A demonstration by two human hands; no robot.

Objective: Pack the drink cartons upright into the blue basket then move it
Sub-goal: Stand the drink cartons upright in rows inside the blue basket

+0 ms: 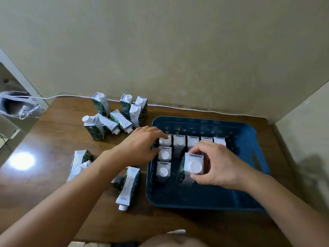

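Observation:
A blue basket (249,132) sits on the wooden table, right of centre. Several white-topped green drink cartons (179,143) stand upright inside it, along the far row and down the left side. My right hand (217,164) grips one carton (193,164) by its top, upright over the basket's middle. My left hand (142,145) reaches over the basket's left rim, fingertips resting on the far-left carton (164,140), fingers spread. More cartons wait on the table: an upright and toppled group (115,114) at the back and lying ones (127,188) near the basket's left side.
A white cable (71,95) runs along the wall behind the table. A grey bag (16,106) hangs off the table's left end. Walls close in behind and to the right. Bare wood shows at the front left (44,175).

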